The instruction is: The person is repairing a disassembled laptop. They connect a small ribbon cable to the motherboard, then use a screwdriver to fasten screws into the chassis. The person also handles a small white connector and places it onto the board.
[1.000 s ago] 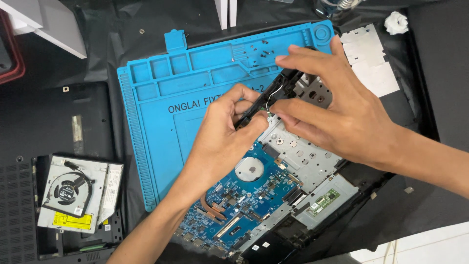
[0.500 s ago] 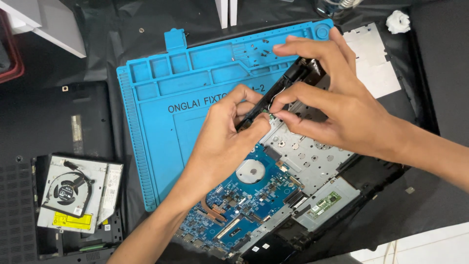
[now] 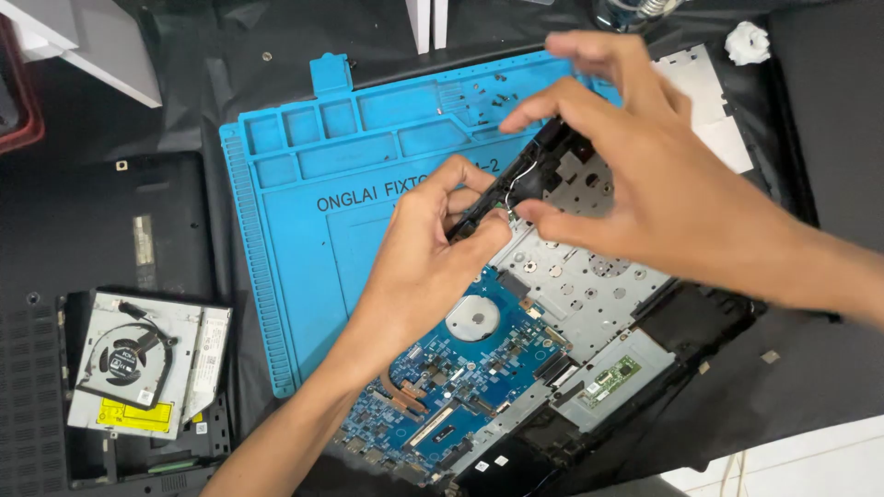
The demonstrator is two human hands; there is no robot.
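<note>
we have both hands over the opened laptop base (image 3: 645, 368), which lies tilted across the right side of the blue repair mat (image 3: 304, 276). our left hand (image 3: 428, 253) has its fingers closed on the lower end of a long black part (image 3: 520, 179) at the upper edge of the chassis; our right hand (image 3: 645, 175) pinches the upper end of that same part between thumb and forefinger, the other fingers spread above it. a thin white wire (image 3: 518, 173) curls off the part, and we cannot tell where it ends. the blue circuit board (image 3: 470, 368) sits just below our left wrist, still in the base.

we judge the wire to be the weak point: if it is still connected, pulling the part away could tear it or its connector. the small loose screws (image 3: 488, 103) in the mat's upper tray lie close under our right hand and could be knocked out. the cooling fan (image 3: 124, 354) rests well apart on the left.
</note>
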